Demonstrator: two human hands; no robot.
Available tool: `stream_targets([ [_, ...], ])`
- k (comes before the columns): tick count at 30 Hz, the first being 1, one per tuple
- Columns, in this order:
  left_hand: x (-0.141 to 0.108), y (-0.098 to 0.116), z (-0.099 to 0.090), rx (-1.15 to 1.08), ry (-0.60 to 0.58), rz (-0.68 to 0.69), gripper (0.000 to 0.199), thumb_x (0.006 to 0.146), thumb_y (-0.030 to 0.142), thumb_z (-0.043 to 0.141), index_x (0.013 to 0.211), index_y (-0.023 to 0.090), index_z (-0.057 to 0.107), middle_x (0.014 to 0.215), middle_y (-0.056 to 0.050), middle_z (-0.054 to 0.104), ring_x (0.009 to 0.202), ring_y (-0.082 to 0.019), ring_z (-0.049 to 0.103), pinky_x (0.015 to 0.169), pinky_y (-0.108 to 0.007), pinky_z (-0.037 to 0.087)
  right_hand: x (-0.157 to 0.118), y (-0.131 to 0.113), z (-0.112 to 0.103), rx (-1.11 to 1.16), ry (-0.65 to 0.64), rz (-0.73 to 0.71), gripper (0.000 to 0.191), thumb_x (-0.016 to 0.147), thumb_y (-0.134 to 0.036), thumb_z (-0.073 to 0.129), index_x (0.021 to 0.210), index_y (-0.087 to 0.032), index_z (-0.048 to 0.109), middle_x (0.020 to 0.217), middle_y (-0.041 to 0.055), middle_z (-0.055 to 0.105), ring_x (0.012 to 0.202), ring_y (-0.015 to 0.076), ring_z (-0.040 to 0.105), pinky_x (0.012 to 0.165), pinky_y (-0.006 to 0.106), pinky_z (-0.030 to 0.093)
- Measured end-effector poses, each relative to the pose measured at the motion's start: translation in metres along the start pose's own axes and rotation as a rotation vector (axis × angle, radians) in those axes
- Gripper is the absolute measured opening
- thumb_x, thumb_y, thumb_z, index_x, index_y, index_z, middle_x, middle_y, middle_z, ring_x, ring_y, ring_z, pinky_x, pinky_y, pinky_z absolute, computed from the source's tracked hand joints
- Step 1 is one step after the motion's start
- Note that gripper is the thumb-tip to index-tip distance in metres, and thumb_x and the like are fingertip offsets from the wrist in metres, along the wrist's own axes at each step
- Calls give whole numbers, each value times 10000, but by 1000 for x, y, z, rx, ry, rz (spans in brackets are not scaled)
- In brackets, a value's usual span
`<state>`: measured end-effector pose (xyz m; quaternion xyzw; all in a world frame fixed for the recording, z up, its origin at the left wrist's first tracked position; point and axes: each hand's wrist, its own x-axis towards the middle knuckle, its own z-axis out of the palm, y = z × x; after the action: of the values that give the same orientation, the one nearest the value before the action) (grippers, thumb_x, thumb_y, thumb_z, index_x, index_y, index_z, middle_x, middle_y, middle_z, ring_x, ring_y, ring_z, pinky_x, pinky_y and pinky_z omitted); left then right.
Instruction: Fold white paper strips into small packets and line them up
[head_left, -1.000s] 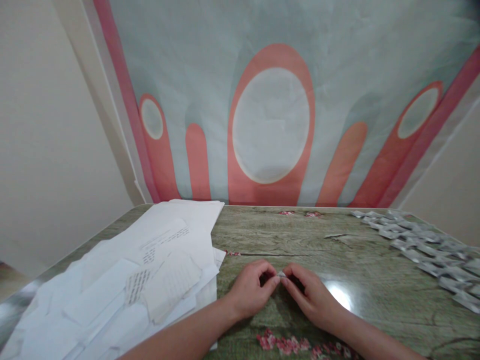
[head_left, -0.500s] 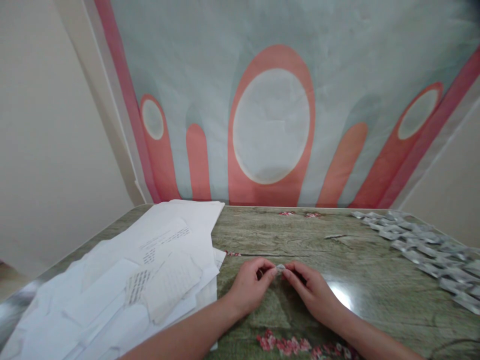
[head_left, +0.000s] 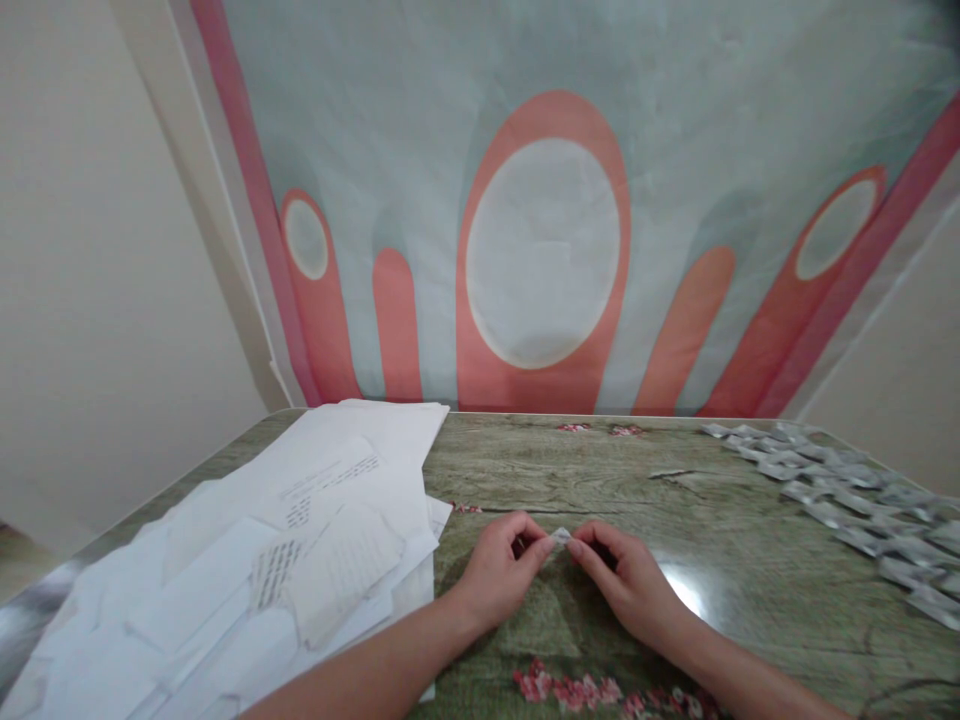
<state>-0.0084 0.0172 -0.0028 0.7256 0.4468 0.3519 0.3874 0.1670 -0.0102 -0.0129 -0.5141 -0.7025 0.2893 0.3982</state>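
A small piece of folded white paper (head_left: 560, 537) sits between my two hands, just above the wood-patterned table (head_left: 555, 470). The thumb and fingers of my left hand (head_left: 504, 562) pinch its left end. On its right end, my right hand (head_left: 621, 575) has thumb and fingertips closed in a similar pinch. The fingertips cover part of the paper, so its full shape is hidden.
A loose heap of white paper sheets (head_left: 210, 580), some printed, covers the table's left side. Several rows of folded grey-white paper pieces (head_left: 855, 505) lie at the right edge. Behind the table hangs a grey-green sheet (head_left: 675, 120) with red shapes.
My right hand has shifted very slightly to the right, and a little more of the paper shows between the fingertips. The left hand is nearly still.
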Motion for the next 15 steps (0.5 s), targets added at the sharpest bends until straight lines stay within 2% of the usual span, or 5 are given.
stream_targets([
  [7,2,2,-4,5,-61,-8,171,774,296,550,688,149,559,665,9,561,644,-128,494,568,-214,348,-1,-2,0,-33,-12,-28,279,879,-381,419,718,-190,543,627,-11,525,605,142,490,568,245,392],
  [15,2,0,-2,-41,-10,-1,198,798,317,539,719,142,588,659,5,558,630,-129,491,585,-222,366,1,2,1,59,2,4,253,874,-382,439,789,-191,582,684,-3,577,651,152,520,613,250,406],
])
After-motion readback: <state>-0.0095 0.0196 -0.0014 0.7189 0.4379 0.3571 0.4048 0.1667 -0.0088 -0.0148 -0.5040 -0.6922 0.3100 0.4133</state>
